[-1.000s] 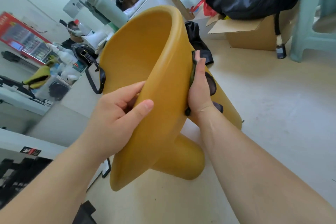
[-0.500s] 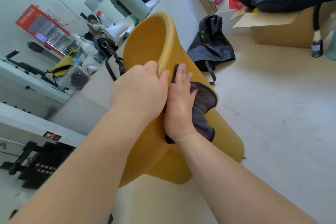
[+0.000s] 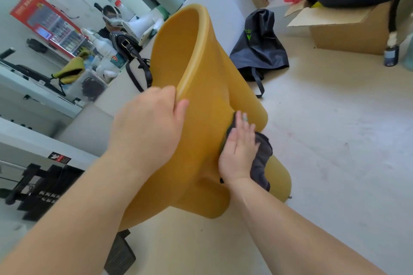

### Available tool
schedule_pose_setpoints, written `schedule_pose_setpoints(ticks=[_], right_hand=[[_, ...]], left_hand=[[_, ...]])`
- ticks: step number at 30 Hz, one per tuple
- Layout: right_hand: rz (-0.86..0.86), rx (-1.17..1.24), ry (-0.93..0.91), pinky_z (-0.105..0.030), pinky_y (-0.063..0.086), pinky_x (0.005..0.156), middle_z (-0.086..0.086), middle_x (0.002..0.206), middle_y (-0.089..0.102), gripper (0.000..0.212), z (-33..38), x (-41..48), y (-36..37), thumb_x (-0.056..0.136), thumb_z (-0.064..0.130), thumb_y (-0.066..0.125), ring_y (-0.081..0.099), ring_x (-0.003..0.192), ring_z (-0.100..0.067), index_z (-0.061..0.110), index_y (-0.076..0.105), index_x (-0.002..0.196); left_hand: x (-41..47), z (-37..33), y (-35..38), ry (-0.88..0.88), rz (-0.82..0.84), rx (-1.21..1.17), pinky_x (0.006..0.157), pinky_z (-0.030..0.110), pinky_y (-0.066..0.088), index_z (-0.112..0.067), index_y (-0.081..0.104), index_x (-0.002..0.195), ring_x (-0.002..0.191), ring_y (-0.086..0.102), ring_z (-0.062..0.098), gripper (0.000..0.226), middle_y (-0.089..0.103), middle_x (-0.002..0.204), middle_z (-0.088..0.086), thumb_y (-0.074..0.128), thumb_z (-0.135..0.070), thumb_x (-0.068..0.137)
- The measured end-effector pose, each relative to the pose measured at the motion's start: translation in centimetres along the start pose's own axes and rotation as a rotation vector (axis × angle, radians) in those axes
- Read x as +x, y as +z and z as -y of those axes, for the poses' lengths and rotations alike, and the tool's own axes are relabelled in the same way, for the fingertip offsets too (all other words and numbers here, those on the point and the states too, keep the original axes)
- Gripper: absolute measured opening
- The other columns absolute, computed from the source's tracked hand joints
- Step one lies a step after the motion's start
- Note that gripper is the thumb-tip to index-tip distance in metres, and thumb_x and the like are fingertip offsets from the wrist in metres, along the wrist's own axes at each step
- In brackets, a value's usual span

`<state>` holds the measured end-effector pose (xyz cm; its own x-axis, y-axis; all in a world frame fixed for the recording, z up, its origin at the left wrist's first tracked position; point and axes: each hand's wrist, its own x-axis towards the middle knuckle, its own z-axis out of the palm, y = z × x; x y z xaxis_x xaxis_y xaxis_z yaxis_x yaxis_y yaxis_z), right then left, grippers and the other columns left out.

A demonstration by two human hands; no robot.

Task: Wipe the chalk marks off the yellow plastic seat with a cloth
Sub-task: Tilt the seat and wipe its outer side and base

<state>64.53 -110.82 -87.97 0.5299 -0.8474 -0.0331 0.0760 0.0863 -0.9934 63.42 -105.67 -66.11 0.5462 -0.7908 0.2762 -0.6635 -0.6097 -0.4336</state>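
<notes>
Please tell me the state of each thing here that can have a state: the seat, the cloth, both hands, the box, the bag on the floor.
yellow seat: tipped, held off upright
left hand: gripping the seat rim
right hand: flat, pressing the cloth on the seat
cloth: crumpled, partly hanging
cardboard box: flaps open
black bag: slumped on floor

Pale beige floor (image 3: 335, 140), scuffed. On it: yellow plastic seat (image 3: 201, 140) tilted, dark grey drawstring bag (image 3: 259, 51), brown cardboard box (image 3: 348, 33) w/ flaps open, small dark bottle (image 3: 391, 57) beside box.
</notes>
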Motion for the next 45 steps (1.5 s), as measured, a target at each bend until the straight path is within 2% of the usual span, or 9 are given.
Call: schedule_pose_setpoints(ticks=[3, 7, 14, 18, 27, 32, 35, 39, 45], right_hand=[[0.16, 0.015, -0.329, -0.042, -0.007, 0.126, 0.022, 0.167, 0.004, 0.054, 3.8, -1.7, 1.9, 0.107, 0.042, 0.018, -0.001, 0.158, -0.01, 0.04, 0.006, 0.159], [0.213, -0.104, -0.464, -0.048, 0.003, 0.128, 0.015, 0.169, 0.0, 0.06, 0.4, -2.8, 2.9, 0.106, 0.042, 0.022, 0.0, 0.159, -0.017, 0.039, -0.003, 0.16], [0.058, -0.112, 0.241, -0.057, 0.01, 0.125, 0.002, 0.17, 0.02, 0.066, -8.6, -5.0, 2.2, 0.099, 0.055, 0.005, 0.005, 0.158, -0.024, 0.035, 0.017, 0.161], [0.024, -0.044, 0.101, -0.054, 0.007, 0.126, 0.01, 0.169, 0.019, 0.063, -3.6, -4.6, 3.3, 0.101, 0.052, 0.007, 0.004, 0.158, -0.022, 0.036, 0.021, 0.16], [0.229, 0.0, -0.278, -0.039, 0.008, 0.127, 0.007, 0.171, 0.013, 0.06, 1.4, -1.1, 3.4, 0.106, 0.046, 0.019, 0.008, 0.158, -0.015, 0.027, 0.012, 0.163], [0.503, 0.047, 0.201, -0.041, 0.016, 0.126, 0.004, 0.167, 0.027, 0.063, -1.9, 2.8, 1.8, 0.105, 0.056, 0.018, 0.019, 0.155, -0.019, 0.027, 0.024, 0.161], [0.421, 0.04, 0.199, -0.045, 0.018, 0.125, 0.005, 0.165, 0.031, 0.072, -1.6, 0.3, 1.5, 0.097, 0.061, 0.013, 0.025, 0.152, -0.018, 0.028, 0.028, 0.159], [0.333, 0.145, -0.07, -0.031, -0.003, 0.127, 0.01, 0.171, -0.006, 0.069, 3.4, -3.9, 3.7, 0.101, 0.05, 0.017, -0.007, 0.155, -0.002, 0.023, -0.003, 0.162], [0.193, 0.301, -0.338, -0.036, -0.007, 0.127, 0.001, 0.171, -0.011, 0.071, 8.2, 0.0, 5.4, 0.105, 0.048, 0.019, -0.014, 0.156, -0.01, 0.012, -0.003, 0.162]], left_hand=[[-4.0, 3.0, 0.1, -0.02, 0.04, -0.024, 0.066, 0.038, 0.051, -0.015, 0.061, 0.119, 0.076, 0.058, 0.021, 0.048, 0.061, 0.089, -0.001, 0.029, -0.047, 0.102], [-5.6, 4.3, -0.3, 0.05, 0.085, -0.003, 0.084, 0.029, 0.047, -0.012, 0.038, 0.152, 0.104, 0.057, 0.018, 0.053, 0.059, 0.13, 0.003, 0.036, -0.033, 0.102], [-1.1, 2.2, 0.3, 0.173, 0.132, 0.03, 0.114, 0.028, 0.022, -0.015, 0.024, 0.157, 0.144, 0.033, 0.021, 0.055, 0.019, 0.165, -0.001, 0.035, -0.026, 0.104], [0.7, 2.1, 1.2, 0.128, 0.184, -0.046, 0.115, 0.024, 0.014, -0.023, 0.003, 0.16, 0.151, 0.015, 0.015, 0.066, -0.011, 0.167, -0.009, 0.038, -0.029, 0.104], [-0.2, 2.5, 1.2, 0.069, 0.124, -0.062, 0.106, 0.017, 0.017, -0.019, 0.009, 0.16, 0.142, 0.032, 0.015, 0.066, 0.025, 0.162, -0.003, 0.042, -0.026, 0.103], [-1.4, 3.5, 0.6, 0.066, 0.153, -0.077, 0.109, 0.019, 0.016, -0.021, 0.014, 0.159, 0.144, 0.032, 0.014, 0.067, 0.03, 0.161, -0.005, 0.047, -0.024, 0.101], [-3.3, 4.1, 0.4, 0.087, 0.151, -0.095, 0.109, 0.016, 0.018, -0.02, 0.021, 0.158, 0.14, 0.036, 0.011, 0.065, 0.035, 0.157, -0.007, 0.049, -0.025, 0.1], [-5.9, 5.7, 0.2, 0.128, 0.134, -0.182, 0.108, -0.001, 0.012, -0.012, 0.034, 0.154, 0.133, 0.037, 0.002, 0.061, 0.039, 0.148, -0.006, 0.051, -0.022, 0.097], [-7.0, 7.1, 0.4, 0.134, 0.188, -0.231, 0.115, 0.011, 0.021, -0.011, 0.036, 0.153, 0.139, 0.039, 0.008, 0.061, 0.04, 0.155, 0.0, 0.051, -0.023, 0.095]])
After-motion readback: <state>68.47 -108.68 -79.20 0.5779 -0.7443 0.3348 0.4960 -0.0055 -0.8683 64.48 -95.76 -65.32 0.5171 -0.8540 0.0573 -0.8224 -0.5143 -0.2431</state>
